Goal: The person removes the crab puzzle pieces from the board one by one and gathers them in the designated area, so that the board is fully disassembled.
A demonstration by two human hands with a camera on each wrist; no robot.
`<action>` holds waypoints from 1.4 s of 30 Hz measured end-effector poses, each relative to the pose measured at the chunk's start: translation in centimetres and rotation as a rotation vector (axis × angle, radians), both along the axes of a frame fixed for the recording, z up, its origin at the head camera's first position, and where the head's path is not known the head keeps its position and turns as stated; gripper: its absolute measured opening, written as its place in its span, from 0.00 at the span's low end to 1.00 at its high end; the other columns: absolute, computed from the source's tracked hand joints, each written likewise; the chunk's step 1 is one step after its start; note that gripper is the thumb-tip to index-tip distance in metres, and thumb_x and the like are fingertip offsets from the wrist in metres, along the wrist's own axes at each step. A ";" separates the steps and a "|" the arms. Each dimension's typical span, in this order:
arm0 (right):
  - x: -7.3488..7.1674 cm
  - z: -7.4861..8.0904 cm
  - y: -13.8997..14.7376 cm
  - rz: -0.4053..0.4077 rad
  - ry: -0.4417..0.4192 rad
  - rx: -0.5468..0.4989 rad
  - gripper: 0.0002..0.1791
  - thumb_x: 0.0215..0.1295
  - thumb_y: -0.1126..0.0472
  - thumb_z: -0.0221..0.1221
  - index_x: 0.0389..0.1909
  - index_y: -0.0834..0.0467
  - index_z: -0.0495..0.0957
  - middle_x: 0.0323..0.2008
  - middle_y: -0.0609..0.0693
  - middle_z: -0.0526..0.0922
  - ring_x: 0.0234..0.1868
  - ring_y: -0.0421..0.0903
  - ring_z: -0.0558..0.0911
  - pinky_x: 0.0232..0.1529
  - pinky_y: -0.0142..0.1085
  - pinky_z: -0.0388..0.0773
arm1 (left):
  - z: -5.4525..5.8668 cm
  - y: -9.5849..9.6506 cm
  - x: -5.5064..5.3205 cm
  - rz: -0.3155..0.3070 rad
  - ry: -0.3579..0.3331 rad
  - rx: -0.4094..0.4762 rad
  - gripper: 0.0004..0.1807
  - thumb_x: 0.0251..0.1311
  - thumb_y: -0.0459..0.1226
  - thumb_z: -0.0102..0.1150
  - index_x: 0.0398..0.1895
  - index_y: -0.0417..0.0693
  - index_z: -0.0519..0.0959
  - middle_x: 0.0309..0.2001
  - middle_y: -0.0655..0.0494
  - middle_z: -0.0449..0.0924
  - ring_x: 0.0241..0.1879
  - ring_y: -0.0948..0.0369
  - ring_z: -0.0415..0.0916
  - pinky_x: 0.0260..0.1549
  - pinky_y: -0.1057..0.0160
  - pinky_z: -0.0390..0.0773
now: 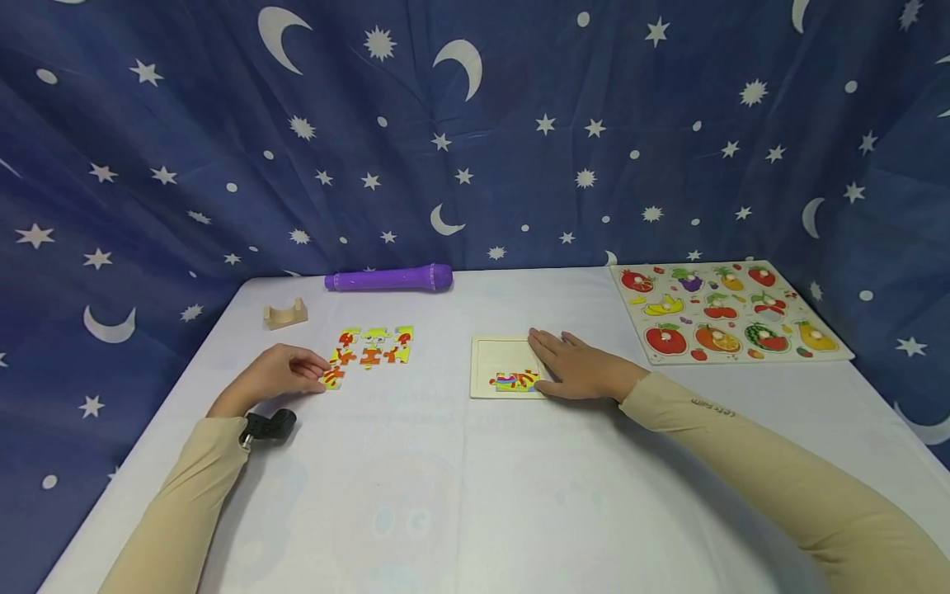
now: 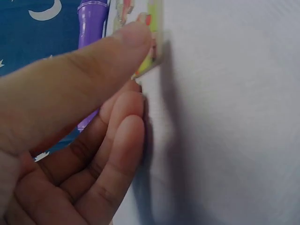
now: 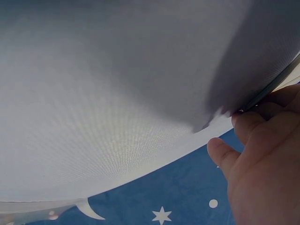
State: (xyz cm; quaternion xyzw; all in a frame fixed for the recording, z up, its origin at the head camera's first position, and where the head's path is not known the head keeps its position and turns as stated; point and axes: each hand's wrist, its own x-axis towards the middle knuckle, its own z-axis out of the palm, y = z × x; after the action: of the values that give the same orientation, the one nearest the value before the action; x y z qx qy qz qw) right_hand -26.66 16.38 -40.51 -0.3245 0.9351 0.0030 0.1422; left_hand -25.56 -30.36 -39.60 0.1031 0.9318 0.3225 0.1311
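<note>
At the left, my left hand (image 1: 285,373) pinches a yellow and red jigsaw piece (image 1: 332,379) at the near corner of a group of loose pieces. The thumb (image 2: 133,40) lies over that piece in the left wrist view, the other fingers curled below it. My right hand (image 1: 582,367) rests along the right side of a square wooden puzzle tray (image 1: 493,353), its fingers extended over the edge. Joined jigsaw pieces (image 1: 515,380) in yellow, red and blue lie along the tray's near side, partly hidden at the right by the hand.
More jigsaw pieces (image 1: 371,356) lie just beyond my left hand. A purple toy microphone (image 1: 389,279) and a small wooden stand (image 1: 285,314) are at the back left. A fruit knob-puzzle board (image 1: 727,318) sits at the back right, before a starry blue cloth (image 1: 519,165).
</note>
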 end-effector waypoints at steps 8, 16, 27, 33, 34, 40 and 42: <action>-0.2 -0.2 0.0 0.000 0.001 -0.001 0.44 0.67 0.40 0.44 0.73 0.62 0.41 0.75 0.55 0.42 0.76 0.51 0.44 0.73 0.52 0.44 | 0.8 1.0 -0.1 -0.043 0.118 0.049 0.18 0.48 0.32 0.69 0.44 0.32 0.80 0.35 0.46 0.84 0.31 0.71 0.76 0.32 0.73 0.75; -0.3 -0.2 -0.1 -0.003 -0.005 0.002 0.44 0.67 0.39 0.43 0.73 0.61 0.40 0.75 0.55 0.42 0.76 0.50 0.44 0.73 0.52 0.43 | 1.9 5.4 -0.5 -0.065 0.189 0.079 0.18 0.52 0.33 0.66 0.46 0.34 0.80 0.40 0.43 0.83 0.35 0.64 0.77 0.37 0.71 0.77; -0.2 0.0 0.0 -0.003 -0.002 0.003 0.44 0.67 0.39 0.43 0.73 0.62 0.41 0.75 0.56 0.43 0.75 0.52 0.46 0.73 0.52 0.44 | 2.1 12.6 -0.8 -0.158 0.255 0.189 0.17 0.51 0.29 0.66 0.45 0.32 0.80 0.42 0.39 0.82 0.39 0.54 0.79 0.44 0.56 0.79; 0.0 0.2 -0.1 -0.011 -0.012 -0.008 0.44 0.67 0.40 0.44 0.73 0.63 0.42 0.75 0.56 0.44 0.75 0.52 0.46 0.73 0.52 0.44 | 1.5 16.3 -0.7 -0.256 0.240 0.173 0.18 0.49 0.30 0.68 0.45 0.34 0.80 0.41 0.41 0.82 0.39 0.55 0.78 0.45 0.58 0.79; 0.0 0.2 -0.1 -0.013 -0.012 -0.006 0.44 0.67 0.40 0.44 0.73 0.63 0.41 0.75 0.56 0.44 0.75 0.51 0.46 0.73 0.52 0.44 | 1.5 16.8 -0.8 -0.265 0.234 0.162 0.18 0.49 0.31 0.68 0.45 0.35 0.80 0.41 0.43 0.82 0.39 0.56 0.78 0.45 0.59 0.79; 0.1 0.1 -0.1 -0.015 -0.013 0.000 0.44 0.67 0.39 0.43 0.73 0.62 0.41 0.75 0.56 0.43 0.76 0.51 0.45 0.73 0.51 0.44 | 1.1 19.6 -0.9 -0.322 0.188 0.115 0.19 0.48 0.33 0.69 0.46 0.37 0.80 0.39 0.47 0.82 0.37 0.59 0.78 0.43 0.64 0.78; 0.1 0.1 -0.1 -0.011 -0.014 0.000 0.44 0.67 0.39 0.44 0.73 0.63 0.41 0.75 0.56 0.43 0.75 0.52 0.45 0.73 0.52 0.44 | 1.0 20.3 -1.0 -0.344 0.168 0.099 0.19 0.48 0.33 0.69 0.46 0.37 0.80 0.38 0.48 0.82 0.36 0.60 0.77 0.41 0.66 0.78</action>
State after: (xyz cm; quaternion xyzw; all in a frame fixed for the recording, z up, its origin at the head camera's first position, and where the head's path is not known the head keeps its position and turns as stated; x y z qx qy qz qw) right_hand -26.57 16.24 -40.39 -0.3193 0.9359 -0.0001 0.1485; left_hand -26.53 -10.01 -38.58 0.2939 0.8910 0.3311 0.1009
